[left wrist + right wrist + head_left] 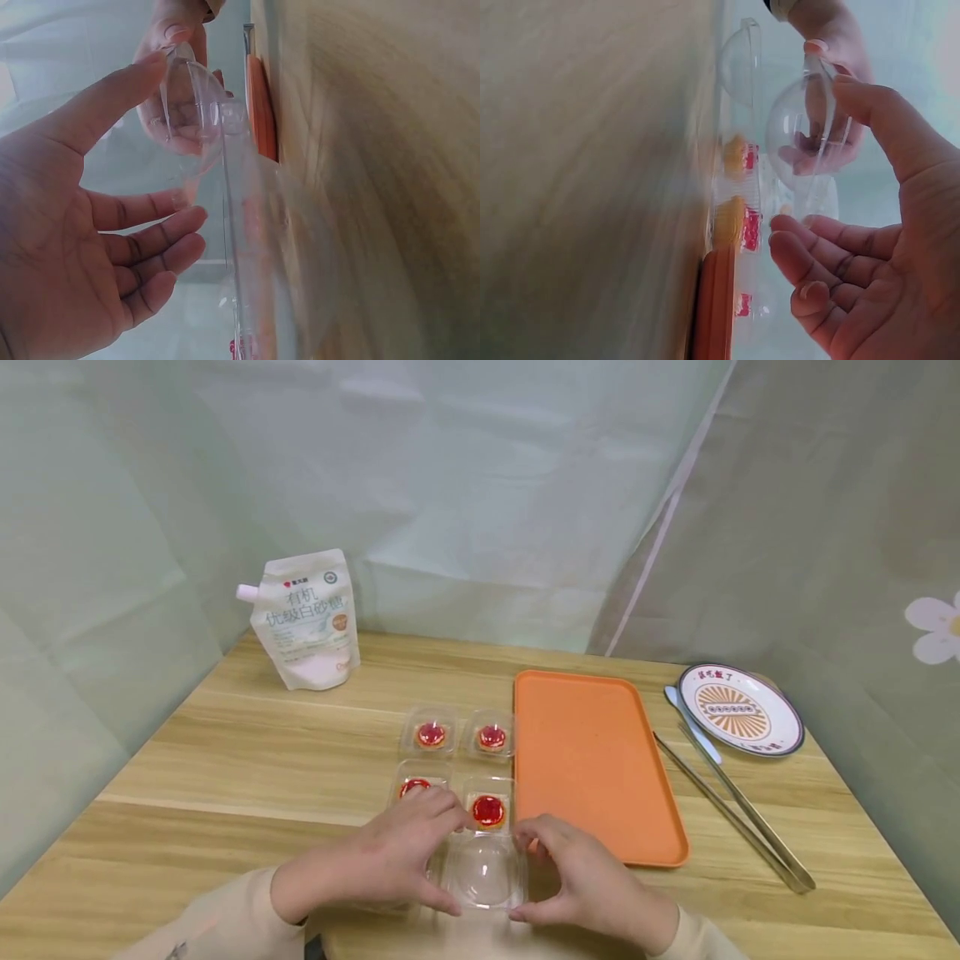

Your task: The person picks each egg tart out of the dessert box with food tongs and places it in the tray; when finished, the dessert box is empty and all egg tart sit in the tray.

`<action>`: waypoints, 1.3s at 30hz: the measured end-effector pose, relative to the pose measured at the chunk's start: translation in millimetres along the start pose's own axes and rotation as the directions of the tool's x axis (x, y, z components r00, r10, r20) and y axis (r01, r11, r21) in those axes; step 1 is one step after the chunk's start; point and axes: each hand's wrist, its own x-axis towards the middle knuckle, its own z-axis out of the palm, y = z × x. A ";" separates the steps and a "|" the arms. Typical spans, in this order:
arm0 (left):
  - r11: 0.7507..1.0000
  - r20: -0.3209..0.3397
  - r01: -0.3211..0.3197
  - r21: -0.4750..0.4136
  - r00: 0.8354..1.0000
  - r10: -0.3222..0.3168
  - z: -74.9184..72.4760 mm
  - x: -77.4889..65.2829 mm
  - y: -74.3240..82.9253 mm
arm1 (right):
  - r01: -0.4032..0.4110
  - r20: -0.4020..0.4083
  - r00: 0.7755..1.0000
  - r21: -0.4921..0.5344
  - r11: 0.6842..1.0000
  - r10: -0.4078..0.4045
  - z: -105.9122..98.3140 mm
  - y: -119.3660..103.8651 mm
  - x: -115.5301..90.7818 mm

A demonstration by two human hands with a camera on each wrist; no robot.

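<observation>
Both hands hold a clear domed plastic lid by its edges, left hand on one side and right hand on the other. Its dome bulges down toward the table in the right wrist view. The left thumb and right thumb press near the rim, the other fingers bent around the far side. Just beyond the lid is a clear box with a red-topped tart. A second tart is partly hidden behind the left hand. Two more boxed tarts stand farther back.
An orange tray lies right of the boxes. Metal tongs, a pale blue knife and a patterned plate lie beyond it. A white sugar pouch stands at the back left of the wooden table.
</observation>
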 end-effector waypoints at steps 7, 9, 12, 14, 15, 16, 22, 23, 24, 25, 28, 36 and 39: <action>0.999 0.050 -0.023 0.033 0.999 0.022 2.7 0.2 -0.2 | -0.051 0.071 0.996 -0.001 0.999 0.051 2.5 -2.3 -1.9; 0.998 0.071 -0.027 0.054 0.997 0.023 3.6 0.6 -0.3 | -0.061 0.083 0.995 -0.010 0.998 0.061 3.8 -2.8 -2.7; 0.995 0.085 -0.039 0.094 0.996 0.031 5.5 1.3 -0.6 | -0.069 0.084 0.994 -0.033 0.997 0.072 6.1 -3.3 -4.0; 0.992 0.087 -0.047 0.121 0.996 0.037 6.6 1.7 -0.5 | -0.077 0.084 0.993 -0.044 0.996 0.081 7.3 -3.4 -4.7; 0.990 0.086 -0.049 0.132 0.996 0.038 7.2 1.8 -0.4 | -0.082 0.085 0.993 -0.048 0.995 0.086 7.8 -3.6 -5.0; 0.989 0.086 -0.049 0.139 0.996 0.037 7.6 1.8 -0.4 | -0.086 0.086 0.992 -0.054 0.995 0.090 8.3 -3.8 -5.1; 0.986 0.092 -0.042 0.161 0.995 0.027 8.9 0.9 -0.3 | -0.098 0.114 0.988 -0.085 0.992 0.107 10.0 -6.6 -5.0; 0.986 0.093 -0.041 0.163 0.995 0.026 8.9 0.6 -0.3 | -0.098 0.116 0.987 -0.090 0.991 0.108 10.3 -7.1 -4.8; 0.986 0.094 -0.041 0.164 0.995 0.025 9.0 0.3 -0.3 | -0.099 0.117 0.987 -0.096 0.991 0.110 10.6 -7.6 -4.7; 0.985 0.094 -0.041 0.167 0.995 0.026 9.0 0.0 -0.3 | -0.098 0.116 0.987 -0.101 0.990 0.110 10.9 -7.9 -4.6; 0.984 0.094 -0.044 0.174 0.995 0.028 8.5 -0.7 -0.2 | -0.092 0.109 0.989 -0.116 0.989 0.105 11.4 -8.5 -4.3; 0.971 0.062 -0.059 0.232 0.997 0.045 4.7 -3.5 0.4 | -0.111 0.114 0.985 -0.141 0.984 0.127 8.2 -9.8 -4.0; 0.970 0.064 -0.055 0.239 0.997 0.041 2.7 -4.0 1.2 | -0.116 0.119 0.984 -0.143 0.983 0.134 5.1 -9.8 -3.5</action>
